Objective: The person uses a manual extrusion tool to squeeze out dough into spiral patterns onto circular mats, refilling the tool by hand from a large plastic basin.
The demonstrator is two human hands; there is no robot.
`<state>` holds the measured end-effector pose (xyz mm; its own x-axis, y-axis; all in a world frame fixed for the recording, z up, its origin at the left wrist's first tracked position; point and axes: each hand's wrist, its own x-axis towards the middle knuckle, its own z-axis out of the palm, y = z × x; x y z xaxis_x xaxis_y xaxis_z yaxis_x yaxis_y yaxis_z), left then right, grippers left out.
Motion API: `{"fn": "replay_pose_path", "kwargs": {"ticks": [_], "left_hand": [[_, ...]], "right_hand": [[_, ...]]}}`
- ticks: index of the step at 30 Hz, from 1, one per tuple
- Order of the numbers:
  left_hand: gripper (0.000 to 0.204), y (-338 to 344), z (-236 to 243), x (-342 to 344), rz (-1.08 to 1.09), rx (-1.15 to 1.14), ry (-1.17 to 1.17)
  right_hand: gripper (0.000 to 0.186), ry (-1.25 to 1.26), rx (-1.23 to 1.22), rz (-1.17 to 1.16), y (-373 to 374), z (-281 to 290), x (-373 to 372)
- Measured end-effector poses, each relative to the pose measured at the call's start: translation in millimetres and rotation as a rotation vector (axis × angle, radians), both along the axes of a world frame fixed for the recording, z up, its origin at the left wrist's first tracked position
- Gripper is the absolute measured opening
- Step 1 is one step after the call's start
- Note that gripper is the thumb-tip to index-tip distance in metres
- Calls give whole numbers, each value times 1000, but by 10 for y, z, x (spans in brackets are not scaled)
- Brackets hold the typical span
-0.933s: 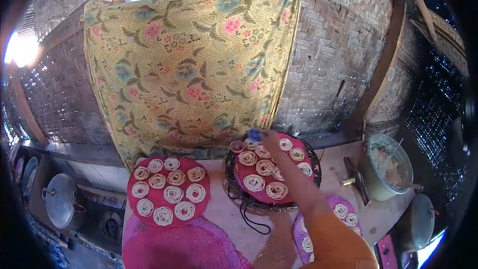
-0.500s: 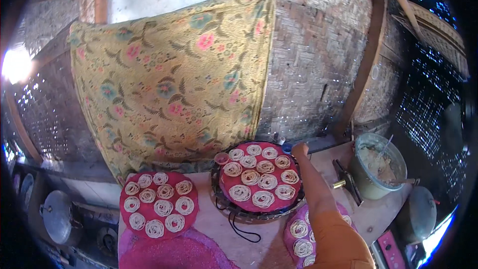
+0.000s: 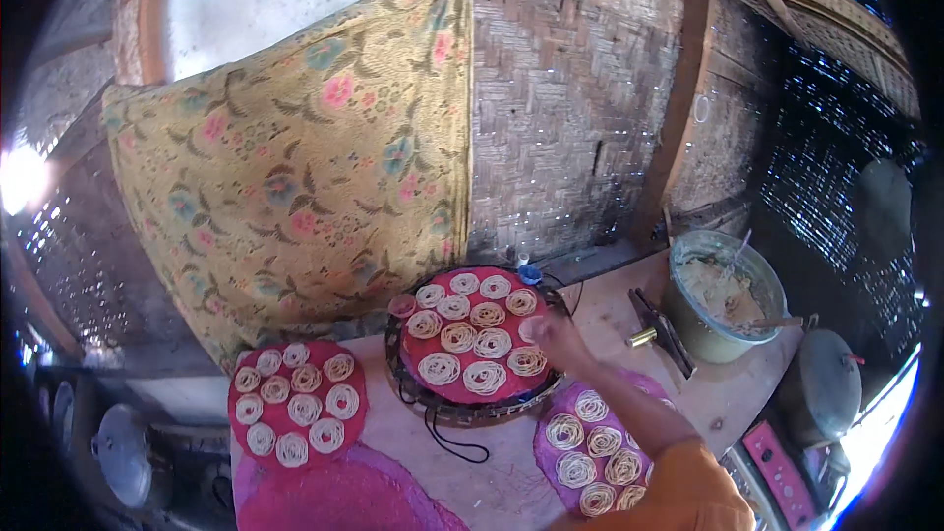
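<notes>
From the lower right my right arm reaches over the table, its orange sleeve ending above the elbow. My right hand (image 3: pixel 559 338) hovers at the right edge of a round dark-rimmed tray (image 3: pixel 395 364), close to a pale coiled noodle nest that it partly covers. Its fingers are smeared, so whether they hold anything is unclear. A red-pink round mat (image 3: pixel 417 342) fills the tray, with several nests such as this coil (image 3: pixel 484 378) on it. A small pink cup (image 3: pixel 401 306) and a blue cup (image 3: pixel 530 274) stand at the tray's back rim. My left hand is out of sight.
Left stands another pink mat (image 3: pixel 352 374) of nests, above a bare pink mat (image 3: pixel 324 501). A purple mat (image 3: pixel 547 442) with nests lies near my arm. Right are a wooden press with a brass tube (image 3: pixel 642 337) and a dough bucket (image 3: pixel 713 336). A black cord (image 3: pixel 457 451) hangs off the tray.
My right hand has come back from the blue cup at the tray's far edge to the nests on its right side. The view has turned slightly to the right.
</notes>
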<state>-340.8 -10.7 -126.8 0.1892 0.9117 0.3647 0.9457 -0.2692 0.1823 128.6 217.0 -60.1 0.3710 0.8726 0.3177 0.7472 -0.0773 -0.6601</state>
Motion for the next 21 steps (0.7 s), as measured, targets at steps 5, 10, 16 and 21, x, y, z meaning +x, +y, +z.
{"fn": "replay_pose_path", "kwargs": {"ticks": [5,10,16,21], "left_hand": [[25,-335,-207,-100,37,13,112],[16,-245,-40,18,62,11,-193],[18,-358,-323,32,152,113,-196],[19,-589,-235,113,358,381,-182]], "right_hand": [[15,302,-320,467,-1542,-150,-1235],[18,788,-441,734,-2452,-1144,-1965],[20,455,-595,1126,-2748,-364,-2329],[18,169,-227,1405,-2853,-943,-2260]]}}
